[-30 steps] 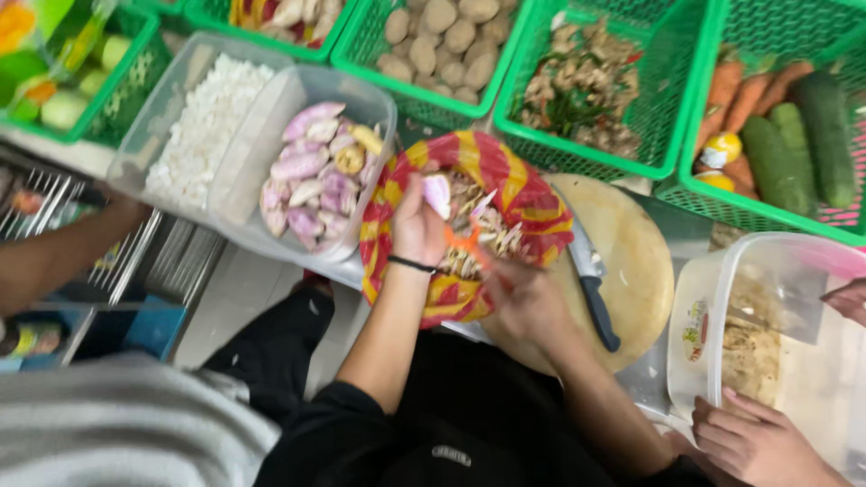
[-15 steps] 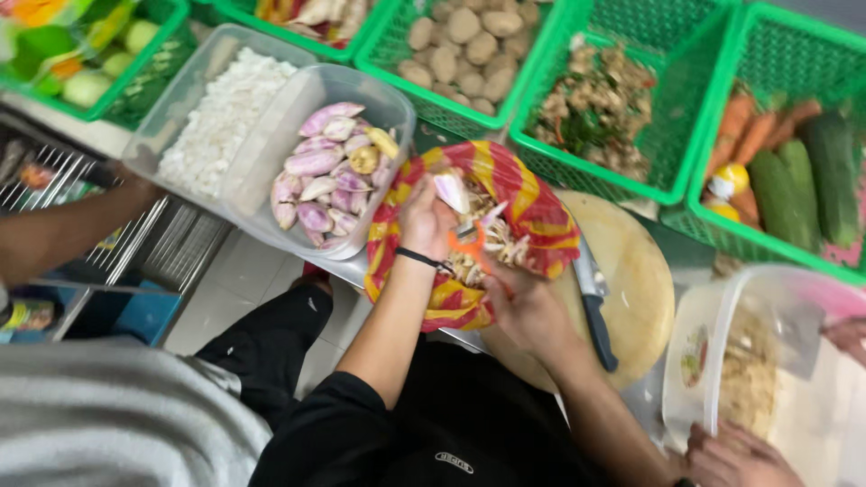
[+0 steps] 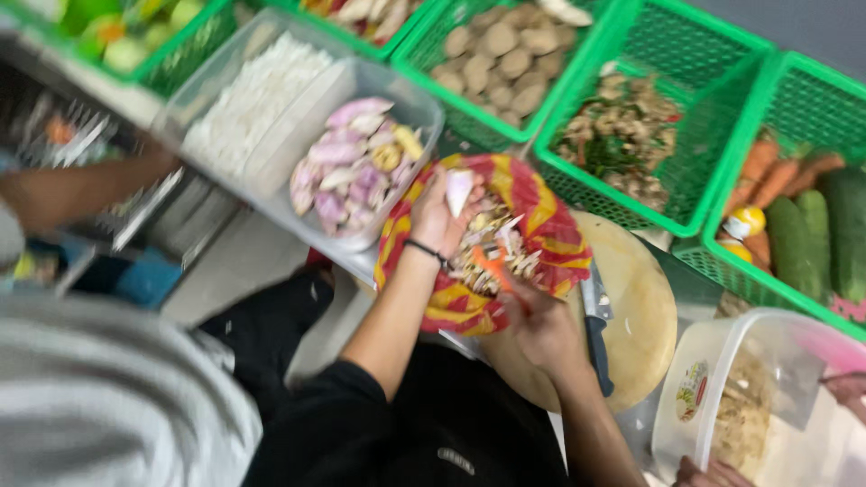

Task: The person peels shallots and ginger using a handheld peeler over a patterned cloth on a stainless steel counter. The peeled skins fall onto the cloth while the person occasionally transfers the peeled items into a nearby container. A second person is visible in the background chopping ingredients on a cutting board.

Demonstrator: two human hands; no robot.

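My left hand [image 3: 437, 219], a black band on its wrist, holds a peeled pale-purple shallot [image 3: 458, 189] over a red and yellow patterned plate [image 3: 541, 212] heaped with peelings. My right hand [image 3: 541, 329] is closed on a small orange-handled tool [image 3: 490, 267] at the plate's near edge. Left of the plate stands a clear tub [image 3: 415, 108] of peeled purple shallots, close to my left hand.
A dark-handled knife [image 3: 595, 335] lies on a round wooden board [image 3: 645, 311]. Green baskets hold brown tubers [image 3: 505, 50], mixed roots [image 3: 622, 135], carrots and cucumbers [image 3: 798, 216]. A white-filled tub [image 3: 253, 95] sits far left. Another person's arm [image 3: 77, 191] and hand [image 3: 713, 471] are nearby.
My left hand has lifted the shallot slightly toward the tub of peeled shallots. My right hand stays at the plate with the orange tool. The view has shifted a little.
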